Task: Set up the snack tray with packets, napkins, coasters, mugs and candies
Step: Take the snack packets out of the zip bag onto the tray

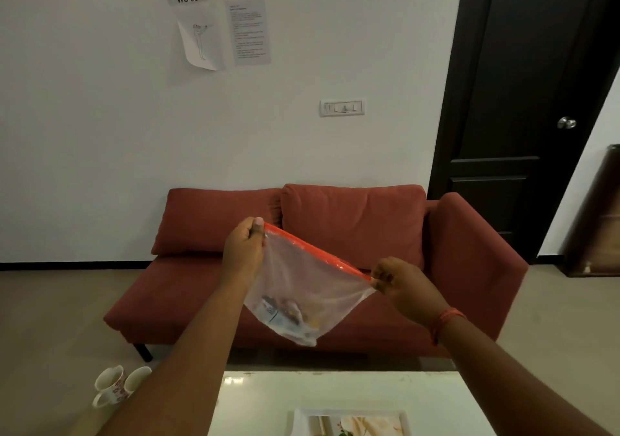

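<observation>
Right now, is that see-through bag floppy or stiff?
Probably floppy: the plastic bag sags between the left hand and right hand. Likely light, since only a few small items weigh its bottom corner.

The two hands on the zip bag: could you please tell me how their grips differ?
The left hand pinches the bag's red strip at its higher end; the right hand pinches the lower end. The right wrist wears a red thread; the left wrist is bare. Both hold the bag up, strip taut between them.

A red sofa against the white wall, a dark door, 2 taped papers
</observation>
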`<act>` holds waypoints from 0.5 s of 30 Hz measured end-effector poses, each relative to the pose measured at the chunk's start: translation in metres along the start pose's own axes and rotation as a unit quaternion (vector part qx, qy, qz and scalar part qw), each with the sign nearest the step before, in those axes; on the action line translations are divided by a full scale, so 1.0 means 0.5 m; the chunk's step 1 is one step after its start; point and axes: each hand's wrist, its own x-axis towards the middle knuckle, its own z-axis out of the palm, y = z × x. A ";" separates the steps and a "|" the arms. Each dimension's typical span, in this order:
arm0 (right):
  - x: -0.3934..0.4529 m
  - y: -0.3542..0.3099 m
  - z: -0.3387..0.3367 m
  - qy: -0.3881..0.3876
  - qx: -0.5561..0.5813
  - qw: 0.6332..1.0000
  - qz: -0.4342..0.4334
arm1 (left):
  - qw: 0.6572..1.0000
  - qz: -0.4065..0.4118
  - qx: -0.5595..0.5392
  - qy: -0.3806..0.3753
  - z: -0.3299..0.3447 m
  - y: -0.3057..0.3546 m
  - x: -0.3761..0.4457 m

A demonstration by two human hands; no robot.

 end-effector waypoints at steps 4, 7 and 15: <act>-0.001 0.004 -0.004 -0.027 0.035 0.999 -0.004 | 0.999 0.017 -0.023 -0.027 0.008 0.011 0.001; 0.002 -0.016 -0.013 -0.039 0.086 0.996 -0.003 | 0.998 0.035 -0.028 -0.050 0.013 0.017 0.004; 0.028 -0.089 -0.006 -0.059 0.099 0.992 -0.047 | 0.994 0.048 -0.025 -0.093 0.042 0.027 -0.011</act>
